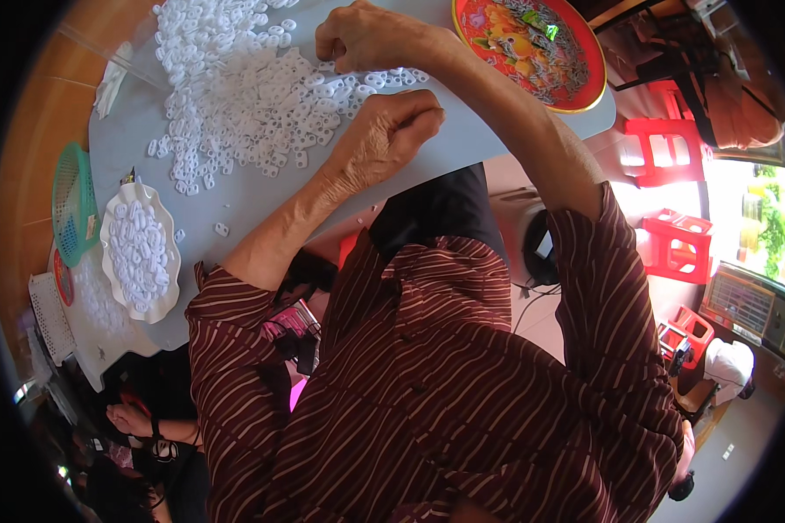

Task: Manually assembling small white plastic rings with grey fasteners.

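Observation:
My left hand (388, 135) is closed over the near edge of a grey table (257, 200), thumb pressed to the curled fingers. My right hand (358, 39) is closed with bent fingers, farther over the table, above small white plastic pieces. What either hand holds, if anything, is hidden. A wide heap of white oval pieces with two holes (253, 109) spreads left of my hands, with a strip of them running beneath my right hand. Right of my right hand lies a round red tray (604, 74) with a floral bottom, strewn with small thin grey metal bits.
A white scalloped dish (177, 254) full of white pieces stands at the table's left, beside a green basket (71, 196). A few loose pieces lie near it. Another person's hand (131, 420) is at lower left. Red stools (676, 248) stand on the floor at right.

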Demonstrator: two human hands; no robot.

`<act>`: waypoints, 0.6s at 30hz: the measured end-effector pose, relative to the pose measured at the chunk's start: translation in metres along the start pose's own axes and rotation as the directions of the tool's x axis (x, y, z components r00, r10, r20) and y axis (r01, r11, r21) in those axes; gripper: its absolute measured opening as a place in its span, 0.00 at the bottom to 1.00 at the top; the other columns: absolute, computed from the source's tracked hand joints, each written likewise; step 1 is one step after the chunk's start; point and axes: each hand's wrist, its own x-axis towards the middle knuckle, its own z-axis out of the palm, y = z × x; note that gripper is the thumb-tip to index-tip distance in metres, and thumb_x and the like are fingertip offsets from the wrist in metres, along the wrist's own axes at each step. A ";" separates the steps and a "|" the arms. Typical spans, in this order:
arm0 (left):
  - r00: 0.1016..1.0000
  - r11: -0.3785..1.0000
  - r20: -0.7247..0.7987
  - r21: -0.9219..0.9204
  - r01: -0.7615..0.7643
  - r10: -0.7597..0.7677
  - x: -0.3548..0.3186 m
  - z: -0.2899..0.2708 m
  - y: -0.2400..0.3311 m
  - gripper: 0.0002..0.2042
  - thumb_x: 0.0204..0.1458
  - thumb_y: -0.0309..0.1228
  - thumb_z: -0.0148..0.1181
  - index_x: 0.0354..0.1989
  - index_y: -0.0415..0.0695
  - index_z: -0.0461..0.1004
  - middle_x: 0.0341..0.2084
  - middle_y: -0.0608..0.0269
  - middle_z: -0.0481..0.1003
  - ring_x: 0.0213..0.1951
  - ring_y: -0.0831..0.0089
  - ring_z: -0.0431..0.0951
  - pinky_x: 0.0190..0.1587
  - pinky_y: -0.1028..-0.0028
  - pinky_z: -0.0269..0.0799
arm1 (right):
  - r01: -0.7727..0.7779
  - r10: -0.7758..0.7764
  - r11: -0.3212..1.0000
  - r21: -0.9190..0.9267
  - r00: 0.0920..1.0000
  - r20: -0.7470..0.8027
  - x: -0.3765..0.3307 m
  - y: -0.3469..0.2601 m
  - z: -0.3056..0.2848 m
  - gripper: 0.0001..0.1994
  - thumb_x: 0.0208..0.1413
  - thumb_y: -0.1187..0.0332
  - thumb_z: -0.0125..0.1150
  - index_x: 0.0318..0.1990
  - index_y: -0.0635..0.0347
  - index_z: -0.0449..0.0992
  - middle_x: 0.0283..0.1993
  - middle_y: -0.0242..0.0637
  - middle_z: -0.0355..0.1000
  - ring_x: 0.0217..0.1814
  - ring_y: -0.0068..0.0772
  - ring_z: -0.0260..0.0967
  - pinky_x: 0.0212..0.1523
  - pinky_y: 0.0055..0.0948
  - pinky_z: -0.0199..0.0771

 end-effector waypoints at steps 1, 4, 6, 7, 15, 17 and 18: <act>1.000 1.000 0.001 0.001 -0.008 0.008 0.000 0.000 0.000 0.07 0.53 0.28 0.53 0.29 0.35 0.69 0.18 0.63 0.66 0.23 0.78 0.62 0.28 0.75 0.63 | -0.003 0.003 1.000 -0.006 1.000 -0.009 0.000 0.000 0.001 0.12 0.38 0.75 0.64 0.36 0.58 0.79 0.35 0.40 0.77 0.39 0.37 0.75 0.42 0.31 0.73; 1.000 1.000 -0.002 -0.002 -0.012 0.012 0.001 0.000 -0.001 0.07 0.53 0.28 0.53 0.29 0.35 0.69 0.18 0.62 0.66 0.23 0.78 0.63 0.29 0.75 0.63 | -0.006 0.006 0.999 -0.035 1.000 -0.016 0.001 0.000 0.001 0.11 0.39 0.74 0.63 0.35 0.58 0.80 0.33 0.40 0.77 0.37 0.38 0.75 0.41 0.31 0.73; 1.000 1.000 -0.005 0.008 -0.013 0.013 0.001 0.000 -0.001 0.07 0.53 0.28 0.53 0.29 0.35 0.69 0.18 0.61 0.67 0.23 0.77 0.63 0.29 0.75 0.63 | -0.006 0.005 0.998 -0.058 1.000 -0.015 0.000 -0.001 0.000 0.10 0.40 0.74 0.63 0.34 0.59 0.80 0.32 0.41 0.77 0.36 0.38 0.75 0.40 0.32 0.73; 1.000 1.000 -0.010 0.018 -0.014 0.014 0.001 0.001 -0.002 0.07 0.53 0.28 0.53 0.29 0.35 0.69 0.18 0.61 0.67 0.23 0.77 0.64 0.29 0.75 0.63 | 0.022 -0.024 0.999 -0.037 0.999 -0.030 -0.002 -0.001 0.000 0.09 0.41 0.73 0.63 0.33 0.59 0.80 0.30 0.42 0.77 0.35 0.38 0.75 0.40 0.32 0.73; 1.000 1.000 -0.011 -0.002 -0.020 0.020 0.002 0.001 -0.004 0.07 0.53 0.28 0.53 0.29 0.35 0.69 0.19 0.61 0.67 0.23 0.77 0.64 0.30 0.75 0.63 | -0.003 -0.003 0.984 -0.179 0.999 -0.034 0.001 -0.010 0.001 0.07 0.41 0.71 0.64 0.30 0.61 0.79 0.26 0.44 0.75 0.31 0.39 0.75 0.38 0.34 0.73; 1.000 1.000 -0.005 -0.004 -0.016 0.016 0.001 0.001 -0.005 0.07 0.53 0.28 0.53 0.29 0.35 0.69 0.19 0.61 0.67 0.24 0.77 0.64 0.30 0.75 0.63 | -0.004 0.009 0.986 -0.165 1.000 0.026 -0.002 -0.014 -0.001 0.07 0.40 0.72 0.64 0.29 0.61 0.79 0.25 0.43 0.75 0.30 0.39 0.74 0.37 0.34 0.73; 1.000 1.000 -0.005 -0.003 -0.020 0.020 0.000 0.001 -0.006 0.07 0.53 0.28 0.53 0.30 0.35 0.69 0.19 0.62 0.67 0.24 0.77 0.64 0.30 0.75 0.63 | -0.005 0.010 0.986 -0.165 1.000 0.025 -0.002 -0.015 -0.001 0.07 0.40 0.72 0.64 0.29 0.61 0.79 0.25 0.43 0.75 0.30 0.39 0.74 0.37 0.34 0.73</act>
